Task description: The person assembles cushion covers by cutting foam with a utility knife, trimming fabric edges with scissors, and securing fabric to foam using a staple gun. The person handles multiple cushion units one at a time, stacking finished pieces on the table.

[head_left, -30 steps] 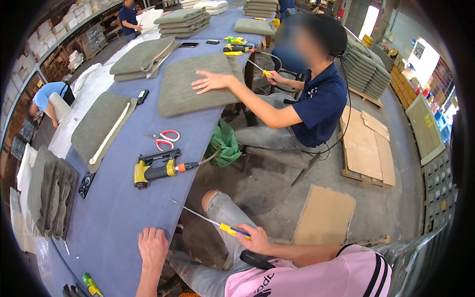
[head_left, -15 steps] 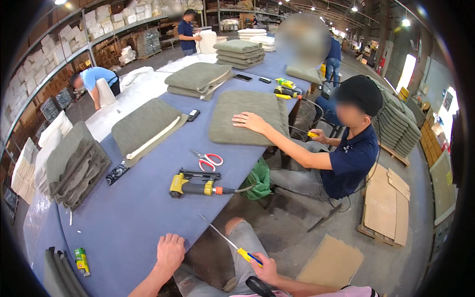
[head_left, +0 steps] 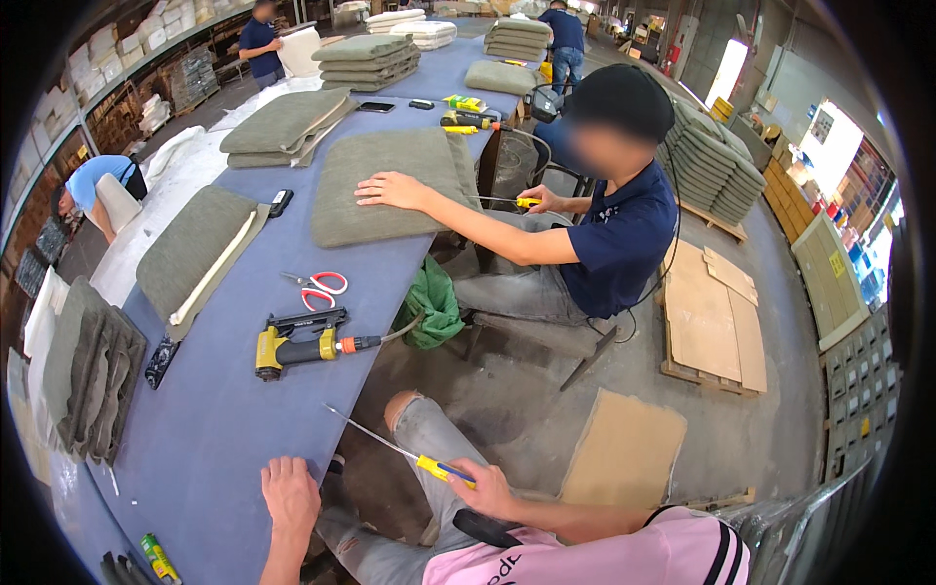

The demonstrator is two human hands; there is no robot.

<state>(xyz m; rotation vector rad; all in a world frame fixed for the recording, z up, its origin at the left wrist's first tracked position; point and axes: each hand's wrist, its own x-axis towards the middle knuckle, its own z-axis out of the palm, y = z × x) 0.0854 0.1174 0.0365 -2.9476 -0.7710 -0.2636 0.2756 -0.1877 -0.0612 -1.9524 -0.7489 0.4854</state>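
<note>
In my right hand [head_left: 485,490] is a long, thin-shafted screwdriver [head_left: 439,468] with a yellow and blue handle, its shaft slanting up and left over my knee, the tip close to the table edge. My left hand [head_left: 291,495] rests on the blue-covered table [head_left: 219,419] at its near edge, fingers loosely bent and holding nothing. Farther up the table lie a yellow and black air stapler [head_left: 302,346] with its hose, and red-handled scissors [head_left: 322,289]. Left of these sits a grey-green cushion [head_left: 195,249] with a white strip along one side.
Beside me a seated co-worker [head_left: 614,224] presses one hand on a grey-green cushion [head_left: 380,185] and holds another yellow-handled screwdriver. Folded grey-green covers [head_left: 93,370] stand at the left. A green bag [head_left: 431,307] hangs by the table edge. Flat cardboard [head_left: 624,444] lies on the floor.
The view has swung right, so the table and its contents sit farther left. My right hand still grips the screwdriver, and my left hand stays on the table edge.
</note>
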